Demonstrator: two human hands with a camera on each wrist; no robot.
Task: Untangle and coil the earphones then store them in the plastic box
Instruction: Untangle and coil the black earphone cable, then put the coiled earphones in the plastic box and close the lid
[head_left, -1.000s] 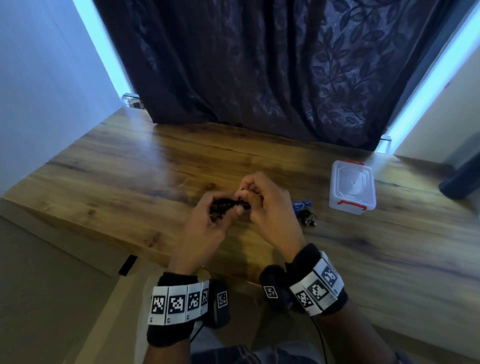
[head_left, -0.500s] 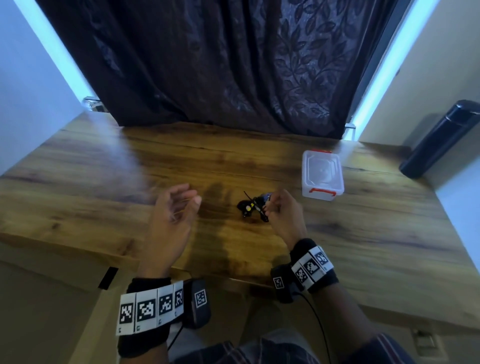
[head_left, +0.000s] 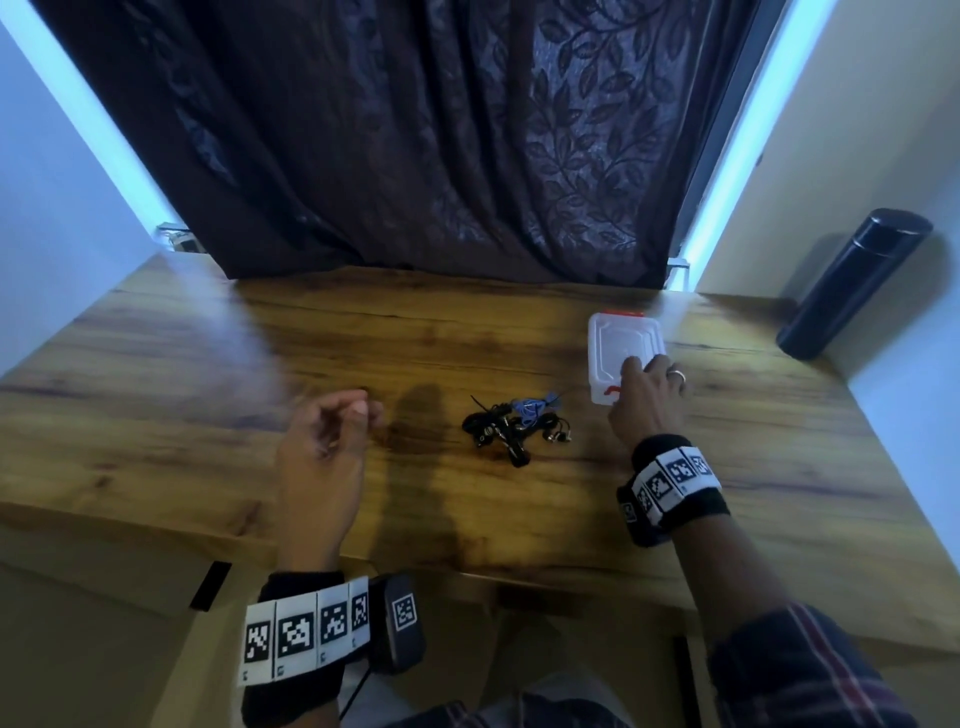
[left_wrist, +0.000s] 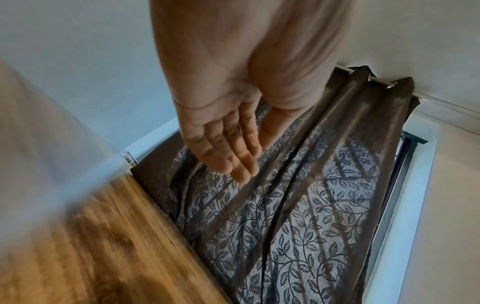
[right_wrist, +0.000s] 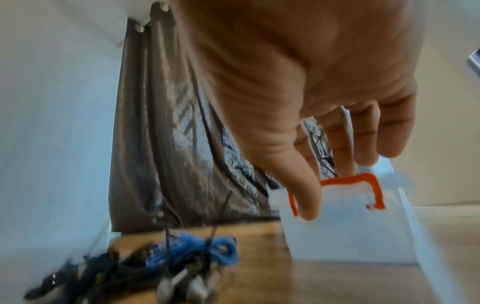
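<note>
A tangle of black earphones lies on the wooden table with a blue coiled pair and metal earbuds against it. Neither hand touches them. To their right stands the lidded translucent plastic box. My right hand lies over its near end, fingers on the lid and thumb at the red latch. The right wrist view shows the thumb on the orange-red latch of the box, with the blue earphones lower left. My left hand hovers empty, left of the earphones, fingers relaxed.
A dark cylindrical flask leans at the back right by the wall. A dark leaf-patterned curtain hangs behind the table. The table's front edge runs just ahead of my wrists.
Both hands were working on the black earphones a second ago. The left hand let go and drew left; the right laid them beside the blue pair, then moved right onto the box.
</note>
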